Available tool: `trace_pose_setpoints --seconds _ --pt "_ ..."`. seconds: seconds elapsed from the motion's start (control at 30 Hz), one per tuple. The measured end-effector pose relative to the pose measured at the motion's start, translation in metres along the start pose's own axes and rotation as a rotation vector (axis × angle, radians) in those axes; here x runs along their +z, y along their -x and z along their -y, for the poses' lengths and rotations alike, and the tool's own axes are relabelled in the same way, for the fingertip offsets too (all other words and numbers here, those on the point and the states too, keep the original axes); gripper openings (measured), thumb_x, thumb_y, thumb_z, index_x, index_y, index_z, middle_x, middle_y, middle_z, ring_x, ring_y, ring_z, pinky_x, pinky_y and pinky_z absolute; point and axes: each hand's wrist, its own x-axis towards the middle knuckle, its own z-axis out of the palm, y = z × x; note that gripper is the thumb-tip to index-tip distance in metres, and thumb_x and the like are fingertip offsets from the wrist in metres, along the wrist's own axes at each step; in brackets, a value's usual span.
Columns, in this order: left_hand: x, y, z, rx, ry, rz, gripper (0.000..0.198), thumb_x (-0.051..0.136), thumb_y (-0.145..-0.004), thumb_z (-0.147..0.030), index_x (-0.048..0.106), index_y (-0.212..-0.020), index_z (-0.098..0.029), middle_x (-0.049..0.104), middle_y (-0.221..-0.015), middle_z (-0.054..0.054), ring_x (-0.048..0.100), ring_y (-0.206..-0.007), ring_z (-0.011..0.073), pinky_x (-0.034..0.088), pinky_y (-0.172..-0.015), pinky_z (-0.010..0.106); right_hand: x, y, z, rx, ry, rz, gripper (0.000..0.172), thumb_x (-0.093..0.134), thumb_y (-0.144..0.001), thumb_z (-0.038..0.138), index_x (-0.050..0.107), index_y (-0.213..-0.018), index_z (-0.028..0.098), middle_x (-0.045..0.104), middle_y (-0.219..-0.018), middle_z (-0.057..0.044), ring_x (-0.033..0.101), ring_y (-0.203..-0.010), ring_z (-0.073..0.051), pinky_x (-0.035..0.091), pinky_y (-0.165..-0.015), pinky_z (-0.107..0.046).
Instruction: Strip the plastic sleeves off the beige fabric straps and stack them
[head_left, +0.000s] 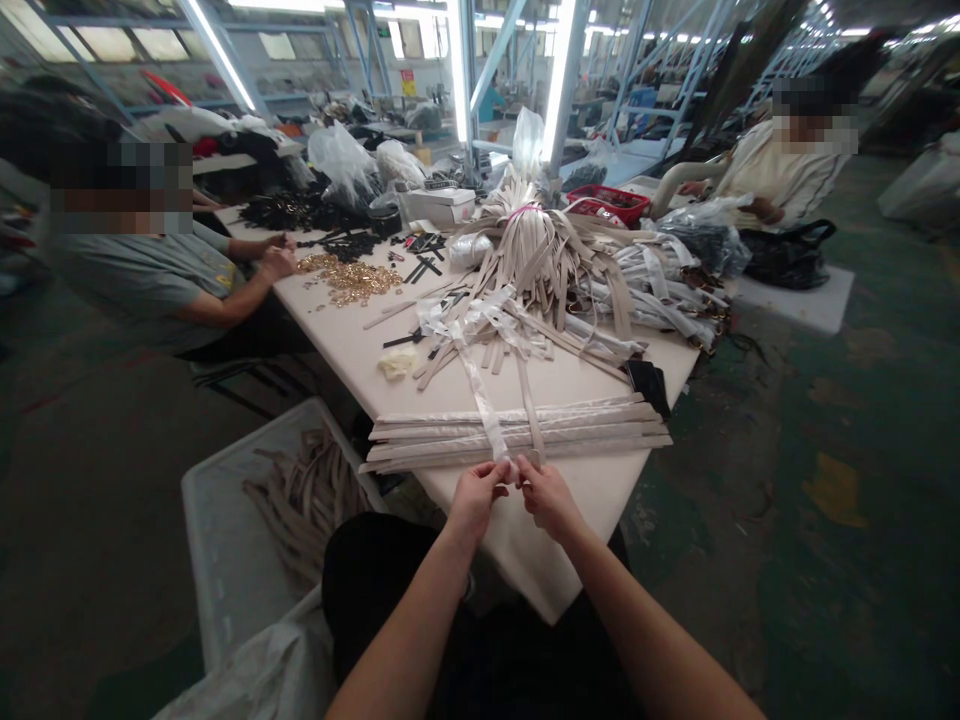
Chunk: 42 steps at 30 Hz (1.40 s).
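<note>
Worktop edge [592, 500]: one strap bundle [450, 440] is crossed by white ribbon [484, 420]. Ribbon clamped by left hand [476, 497] and right hand [550, 498].

Premises are a large factory workshop handling strap goods. A long white bench [337, 345] carries bundled beige straps [540, 275] and a heap of gold metal fittings [349, 280]. Seated workers [150, 290] sit along it, and a white plastic bin [214, 530] beside it holds more straps. Fluorescent tube lights [217, 50] run along blue steel framing [675, 70] overhead. The floor [840, 620] is worn, green-painted industrial surfacing. Further work areas extend into the background.
</note>
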Motion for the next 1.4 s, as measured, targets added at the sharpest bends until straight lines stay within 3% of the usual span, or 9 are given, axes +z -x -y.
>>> trace_pose_setpoints --seconds 0.17,0.27,0.37,0.47,0.63,0.7,0.87,1.23,1.4 --pt "0.0 -0.009 0.003 0.034 0.132 -0.182 0.04 0.09 -0.057 -0.041 0.072 -0.074 -0.01 0.065 -0.069 0.005 0.056 -0.06 0.0104 0.042 -0.056 0.022 -0.006 0.009 0.003 -0.081 -0.157 0.049 0.034 0.059 -0.084 0.053 0.056 -0.094 0.021 0.058 -0.076 0.002 0.042 -0.044 -0.006 0.031 -0.038 -0.018" --pt "0.002 -0.012 0.003 0.065 0.214 -0.253 0.04 0.092 -0.054 -0.039 0.069 -0.072 -0.011 0.064 -0.068 0.004 0.057 -0.06 0.0105 0.044 -0.057 0.023 -0.009 0.017 0.002 -0.145 -0.01 0.112 0.042 0.055 -0.087 0.058 0.06 -0.093 0.017 0.06 -0.071 -0.001 0.053 -0.048 -0.01 0.043 -0.043 -0.022" --pt "0.005 -0.014 0.003 0.085 0.257 -0.292 0.04 0.092 -0.053 -0.037 0.068 -0.071 -0.011 0.064 -0.069 0.004 0.057 -0.062 0.0105 0.046 -0.059 0.023 -0.007 0.023 -0.001 -0.118 0.142 0.155 0.049 0.047 -0.091 0.063 0.059 -0.099 0.017 0.054 -0.055 0.003 0.044 -0.037 -0.009 0.033 -0.036 -0.019" --pt "0.008 -0.015 0.003 0.104 0.255 -0.315 0.041 0.092 -0.053 -0.038 0.068 -0.072 -0.011 0.064 -0.072 0.004 0.057 -0.063 0.0101 0.045 -0.058 0.022 -0.002 0.024 -0.006 -0.086 0.09 0.141 0.043 0.047 -0.092 0.061 0.056 -0.1 0.019 0.054 -0.057 0.005 0.038 -0.036 -0.007 0.027 -0.033 -0.017" --pt "0.014 -0.015 0.005 0.107 0.243 -0.342 0.045 0.092 -0.053 -0.043 0.066 -0.074 -0.012 0.061 -0.069 0.002 0.055 -0.06 0.0092 0.043 -0.052 0.02 0.006 0.016 -0.011 -0.076 0.024 0.212 0.051 0.051 -0.087 0.066 0.056 -0.095 0.016 0.063 -0.068 -0.001 0.06 -0.049 -0.013 0.045 -0.043 -0.022" --pt "0.016 -0.013 0.004 0.067 0.222 -0.354 0.049 0.091 -0.053 -0.046 0.066 -0.077 -0.012 0.06 -0.068 0.001 0.052 -0.055 0.008 0.039 -0.046 0.019 0.007 0.014 -0.012 -0.022 0.056 0.295 0.055 0.048 -0.087 0.07 0.056 -0.095 0.016 0.063 -0.06 -0.001 0.057 -0.041 -0.013 0.042 -0.04 -0.022" --pt "0.019 -0.009 0.003 0.023 0.203 -0.313 0.051 0.09 -0.054 -0.048 0.063 -0.08 -0.013 0.058 -0.067 -0.001 0.049 -0.049 0.0055 0.036 -0.041 0.017 0.009 0.013 -0.007 0.012 0.051 0.329 0.057 0.045 -0.086 0.073 0.057 -0.091 0.016 0.058 -0.048 0.004 0.043 -0.029 -0.008 0.025 -0.034 -0.018" --pt "0.02 -0.01 0.002 0.004 0.216 -0.246 0.048 0.091 -0.054 -0.045 0.065 -0.078 -0.012 0.06 -0.065 0.0 0.052 -0.05 0.0058 0.039 -0.044 0.015 0.006 0.01 -0.005 0.051 -0.015 0.384 0.049 0.049 -0.088 0.067 0.053 -0.085 0.018 0.059 -0.047 0.004 0.042 -0.03 -0.008 0.023 -0.034 -0.019" --pt "0.017 -0.01 0.002 -0.011 0.19 -0.218 0.045 0.09 -0.055 -0.044 0.067 -0.076 -0.012 0.059 -0.061 -0.001 0.046 -0.044 0.0037 0.031 -0.039 0.015 0.005 0.007 -0.007 0.087 0.007 0.428 0.051 0.051 -0.087 0.068 0.055 -0.087 0.017 0.06 -0.049 0.003 0.044 -0.031 -0.008 0.024 -0.034 -0.019"
